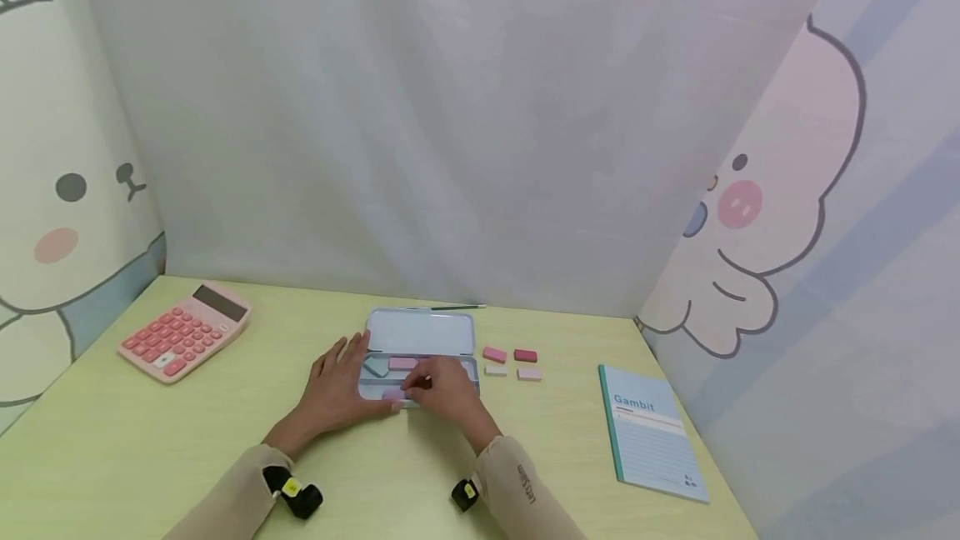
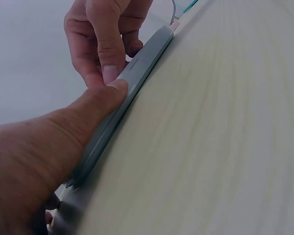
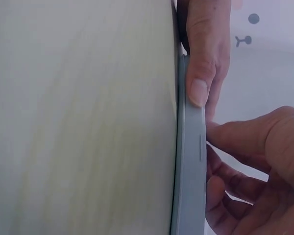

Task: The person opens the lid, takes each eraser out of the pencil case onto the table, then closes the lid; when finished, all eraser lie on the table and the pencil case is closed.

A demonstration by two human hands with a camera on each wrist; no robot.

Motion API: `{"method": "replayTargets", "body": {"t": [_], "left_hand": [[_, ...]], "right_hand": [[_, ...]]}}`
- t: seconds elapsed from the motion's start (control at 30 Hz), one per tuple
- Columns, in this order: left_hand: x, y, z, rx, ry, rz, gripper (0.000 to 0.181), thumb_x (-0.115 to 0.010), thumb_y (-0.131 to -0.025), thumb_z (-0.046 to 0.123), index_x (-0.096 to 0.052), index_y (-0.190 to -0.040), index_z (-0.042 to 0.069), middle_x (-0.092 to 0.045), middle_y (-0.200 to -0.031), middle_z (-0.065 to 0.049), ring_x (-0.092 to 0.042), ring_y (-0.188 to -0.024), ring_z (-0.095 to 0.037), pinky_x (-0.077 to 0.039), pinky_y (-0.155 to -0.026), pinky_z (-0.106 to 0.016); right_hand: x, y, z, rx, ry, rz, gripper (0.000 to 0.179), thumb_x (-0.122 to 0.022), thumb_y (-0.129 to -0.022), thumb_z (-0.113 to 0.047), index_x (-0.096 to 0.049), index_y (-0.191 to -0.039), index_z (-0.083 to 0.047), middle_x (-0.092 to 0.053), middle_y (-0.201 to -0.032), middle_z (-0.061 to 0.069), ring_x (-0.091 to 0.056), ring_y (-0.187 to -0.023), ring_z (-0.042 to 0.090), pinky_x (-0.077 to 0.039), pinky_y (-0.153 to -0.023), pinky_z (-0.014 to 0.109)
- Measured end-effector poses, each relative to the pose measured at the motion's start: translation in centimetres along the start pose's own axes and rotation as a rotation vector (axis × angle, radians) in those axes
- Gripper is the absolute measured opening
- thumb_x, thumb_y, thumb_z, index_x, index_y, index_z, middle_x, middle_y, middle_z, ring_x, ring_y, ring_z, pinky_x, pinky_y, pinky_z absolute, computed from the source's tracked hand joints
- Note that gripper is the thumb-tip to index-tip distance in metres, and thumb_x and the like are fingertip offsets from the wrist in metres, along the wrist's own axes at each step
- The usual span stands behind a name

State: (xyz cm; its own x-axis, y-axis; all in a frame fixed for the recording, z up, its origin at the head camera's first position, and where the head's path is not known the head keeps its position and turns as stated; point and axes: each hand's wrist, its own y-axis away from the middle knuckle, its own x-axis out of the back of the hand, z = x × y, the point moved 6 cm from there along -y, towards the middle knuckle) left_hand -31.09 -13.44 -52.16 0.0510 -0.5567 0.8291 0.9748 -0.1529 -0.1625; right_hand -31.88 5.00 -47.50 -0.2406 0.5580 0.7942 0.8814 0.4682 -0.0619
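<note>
An open pale-blue pencil case (image 1: 422,332) lies on the table, its lid folded back. My left hand (image 1: 337,386) is at its left side with fairly straight fingers; in the left wrist view the thumb (image 2: 95,105) presses the front wall. My right hand (image 1: 446,394) reaches into the front compartment, its thumb and forefinger pinching a small purple eraser (image 1: 393,394); the case wall hides the fingertips in the left wrist view. A teal piece (image 1: 377,367) and a pink eraser (image 1: 402,363) lie in the back compartment.
Right of the case lie several small eraser-like blocks, among them a pink one (image 1: 494,354) and a dark pink one (image 1: 526,355). A pencil (image 1: 457,307) lies behind the lid. A pink calculator (image 1: 186,332) stands far left, a blue notebook (image 1: 652,432) at right.
</note>
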Motion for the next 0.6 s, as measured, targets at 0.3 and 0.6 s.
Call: {"method": "replayTargets", "body": {"t": [0.3,0.6], "left_hand": [[-0.1,0.0,0.0,-0.012,-0.005,0.012,0.136,-0.083,-0.076,0.073,-0.02,-0.169,-0.002,-0.032,-0.173,-0.03,-0.022,-0.16,-0.054,-0.023,-0.123,-0.076],[-0.1,0.0,-0.2,-0.016,-0.016,0.02,0.137,-0.083,-0.074,0.075,-0.02,-0.169,-0.002,-0.033,-0.173,-0.029,-0.023,-0.16,-0.053,-0.024,-0.123,-0.076]], "right_hand": [[0.3,0.7,-1.0,-0.012,0.06,0.055,0.007,-0.08,-0.095,-0.01,-0.086,-0.094,-0.013,-0.078,-0.089,-0.003,-0.055,-0.073,0.001,-0.049,-0.068,0.016],[1.3,1.0,-0.1,-0.016,-0.003,0.167,0.015,-0.076,-0.091,-0.001,-0.087,-0.09,-0.011,-0.078,-0.085,-0.003,-0.054,-0.072,0.003,-0.046,-0.065,0.017]]}}
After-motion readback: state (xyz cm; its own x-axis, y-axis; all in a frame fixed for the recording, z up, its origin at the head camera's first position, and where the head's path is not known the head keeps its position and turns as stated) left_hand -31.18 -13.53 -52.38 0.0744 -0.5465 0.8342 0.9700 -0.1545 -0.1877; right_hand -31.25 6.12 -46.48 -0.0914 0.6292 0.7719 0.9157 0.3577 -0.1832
